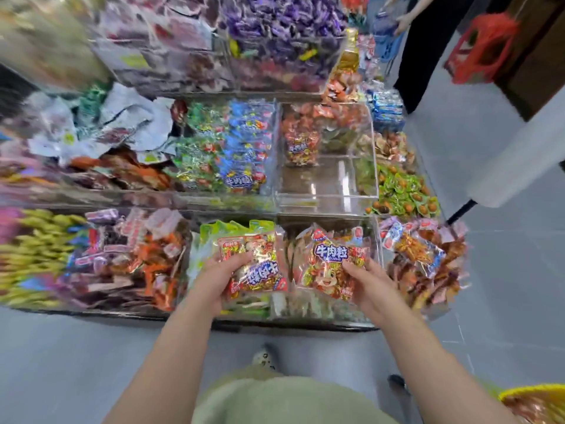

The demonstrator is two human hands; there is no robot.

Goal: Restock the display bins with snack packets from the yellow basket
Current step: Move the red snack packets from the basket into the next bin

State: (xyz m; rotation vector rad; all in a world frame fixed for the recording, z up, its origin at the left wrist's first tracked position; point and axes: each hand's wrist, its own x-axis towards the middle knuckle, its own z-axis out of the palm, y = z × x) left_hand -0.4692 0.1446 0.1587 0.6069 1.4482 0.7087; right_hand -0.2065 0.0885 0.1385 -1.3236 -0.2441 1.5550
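My left hand (217,275) grips a red and gold snack packet (258,264), held upside down over the front row of clear bins. My right hand (368,283) holds a second red packet (331,264) with a cartoon ox, upright, over the bin beside it. Behind them a clear acrylic bin (327,185) in the middle row is mostly bare, with a few matching red packets (301,145) stacked at its far end. The yellow basket (533,393) shows at the bottom right corner, with packets inside.
Tiers of clear bins hold blue and green packets (232,154), purple sweets (275,22), green packets (397,191) and mixed snacks (425,255). Another person in black (428,50) stands at the far right near a red net bag (483,47). Grey floor lies below.
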